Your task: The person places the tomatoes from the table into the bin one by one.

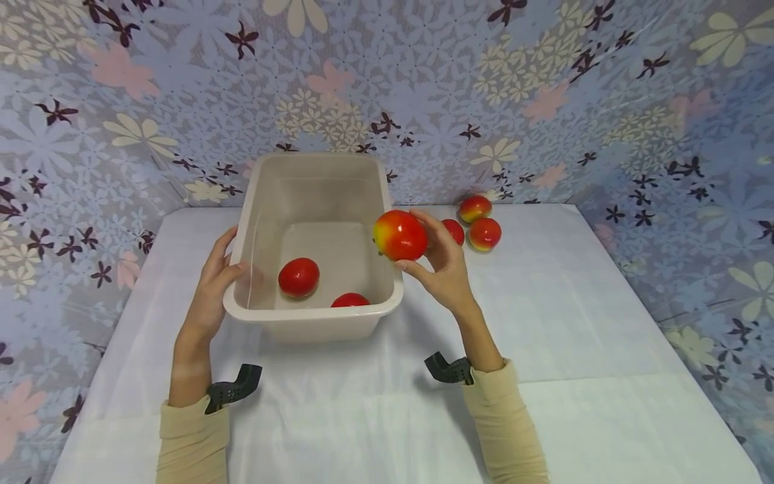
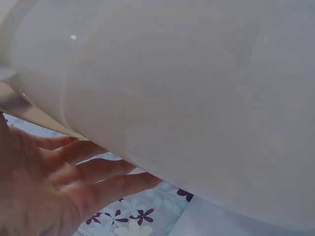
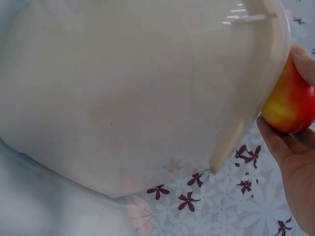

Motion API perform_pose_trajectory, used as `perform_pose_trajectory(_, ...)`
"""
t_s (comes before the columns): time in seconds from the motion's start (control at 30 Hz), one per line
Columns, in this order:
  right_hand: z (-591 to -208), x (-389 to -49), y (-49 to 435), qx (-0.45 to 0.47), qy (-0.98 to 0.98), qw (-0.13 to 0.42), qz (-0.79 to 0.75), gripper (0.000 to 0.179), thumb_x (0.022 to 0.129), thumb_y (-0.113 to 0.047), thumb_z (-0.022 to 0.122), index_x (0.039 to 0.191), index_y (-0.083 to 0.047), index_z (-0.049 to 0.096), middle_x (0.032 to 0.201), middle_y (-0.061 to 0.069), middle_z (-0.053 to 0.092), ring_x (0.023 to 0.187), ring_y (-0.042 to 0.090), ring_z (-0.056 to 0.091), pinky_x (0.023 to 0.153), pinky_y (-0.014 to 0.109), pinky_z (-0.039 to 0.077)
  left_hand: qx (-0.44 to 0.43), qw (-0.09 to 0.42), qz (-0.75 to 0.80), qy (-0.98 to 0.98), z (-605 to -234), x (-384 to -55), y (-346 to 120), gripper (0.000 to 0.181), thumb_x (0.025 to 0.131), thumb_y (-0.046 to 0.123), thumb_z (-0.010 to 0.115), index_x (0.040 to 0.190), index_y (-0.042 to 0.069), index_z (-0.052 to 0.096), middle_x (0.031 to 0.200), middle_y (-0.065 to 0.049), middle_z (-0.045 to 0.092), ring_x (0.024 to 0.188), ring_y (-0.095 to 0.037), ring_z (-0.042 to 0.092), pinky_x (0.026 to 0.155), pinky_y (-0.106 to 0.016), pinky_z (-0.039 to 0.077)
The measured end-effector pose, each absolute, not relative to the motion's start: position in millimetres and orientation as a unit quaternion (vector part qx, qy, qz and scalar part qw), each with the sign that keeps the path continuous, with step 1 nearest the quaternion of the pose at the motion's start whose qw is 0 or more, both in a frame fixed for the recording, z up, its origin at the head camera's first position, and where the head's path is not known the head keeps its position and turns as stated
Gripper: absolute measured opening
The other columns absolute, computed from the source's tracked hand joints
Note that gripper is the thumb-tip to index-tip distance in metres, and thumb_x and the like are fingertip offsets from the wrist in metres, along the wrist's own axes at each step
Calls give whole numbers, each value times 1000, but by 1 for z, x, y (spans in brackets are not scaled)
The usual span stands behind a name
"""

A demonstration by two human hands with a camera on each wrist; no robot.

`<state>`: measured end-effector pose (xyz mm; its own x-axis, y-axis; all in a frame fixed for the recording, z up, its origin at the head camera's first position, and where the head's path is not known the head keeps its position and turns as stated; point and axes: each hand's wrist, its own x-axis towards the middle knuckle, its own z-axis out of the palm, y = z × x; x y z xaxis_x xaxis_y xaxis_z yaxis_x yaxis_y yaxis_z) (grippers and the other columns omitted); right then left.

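Left hand [image 1: 208,296]: placed at the left side of the bin [image 1: 329,245]. The forearm enters from below and runs nearly straight away from the body. The thumb rests on the rim; the fingers extend, spaced apart, along the outer side, as my left wrist view confirms. Status: holding the bin.

Right hand [image 1: 444,272]: forearm angled up and to the left, palm turned toward the bin. The thumb is on the near side of 1 red-and-yellow fruit [image 1: 400,235], the fingers on its far side. Status: pinching that fruit; the grip is as wide as the fruit.

Held fruit: located at the bin's right rim. I read its long axis as roughly left to right, with the yellow end pointing left over the bin and the red end toward the palm. I cannot tell whether it touches the rim.

Bin: opening upward, long axis running away from the body. It contains 2 red fruits: 1 at the left [image 1: 299,277], its long axis roughly crosswise, and 1 partly hidden behind the near rim [image 1: 351,300].

Table [image 1: 580,302]: 3 more fruits [image 1: 485,234] sit grouped beyond the right hand, 1 partly covered by its fingers. Each wrist carries 1 black mount [image 1: 236,388].
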<state>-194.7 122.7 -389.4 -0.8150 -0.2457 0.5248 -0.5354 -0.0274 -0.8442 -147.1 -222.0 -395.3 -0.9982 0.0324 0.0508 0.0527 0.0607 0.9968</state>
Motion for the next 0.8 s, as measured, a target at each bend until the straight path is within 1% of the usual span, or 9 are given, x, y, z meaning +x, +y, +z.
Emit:
perform_pose_trajectory(0.07,-390,-194,121,285,-688,109,659,71,81,-10,78,141,5,43,137,3,55,123,21,54,100,32,49,-28,7,-685,-728,-395,-147,-222,57,98,19,38,154,22,26,152,-17,37,123,-20,45,108,-65,28)
perform_pose_trajectory(0.1,-390,-193,120,286,-688,108,659,71,81,-10,78,141,5,43,137,3,55,123,21,54,100,32,49,-27,6,-685,-728,-395,-147,-222,57,99,19,38,154,22,26,151,-17,37,123,-20,45,108,-62,31)
perform_pose_trajectory(0.2,-391,-192,117,290,-687,109,658,71,80,-8,78,140,6,43,138,3,54,125,20,54,101,33,48,-26,7,-684,-729,-394,-147,-222,57,98,19,38,154,23,27,151,-17,38,123,-20,46,108,-61,32)
perform_pose_trajectory(0.33,-392,-191,113,297,-679,110,662,73,79,-9,79,139,8,42,139,-1,54,126,18,53,102,33,47,-28,7,-687,-726,-394,-147,-221,57,98,19,38,154,23,27,152,-17,37,124,-21,45,108,-67,28)
perform_pose_trajectory(0.4,-392,-191,111,300,-675,110,665,74,79,-12,80,139,9,42,138,-4,54,126,17,53,103,32,46,-28,7,-686,-727,-393,-148,-221,57,98,19,38,154,23,27,152,-17,37,124,-22,45,107,-67,28)
perform_pose_trajectory(0.5,-393,-191,110,305,-670,110,668,76,80,-18,80,139,10,41,137,-8,54,126,16,53,104,32,46,-28,9,-684,-729,-393,-148,-221,57,98,19,38,154,23,26,152,-17,37,124,-22,45,107,-67,28)
perform_pose_trajectory(0.7,-395,-192,108,318,-671,115,660,84,80,-37,78,139,11,40,137,-10,54,124,15,54,104,31,45,-26,8,-685,-728,-394,-148,-222,58,98,19,38,154,23,27,152,-16,37,126,-23,43,107,-70,26)
perform_pose_trajectory(0.8,-396,-192,107,318,-676,117,655,87,80,-43,76,138,11,40,137,-11,54,125,13,53,105,30,44,-27,6,-686,-727,-394,-149,-222,58,97,19,38,154,24,26,152,-15,36,128,-24,42,108,-70,25)
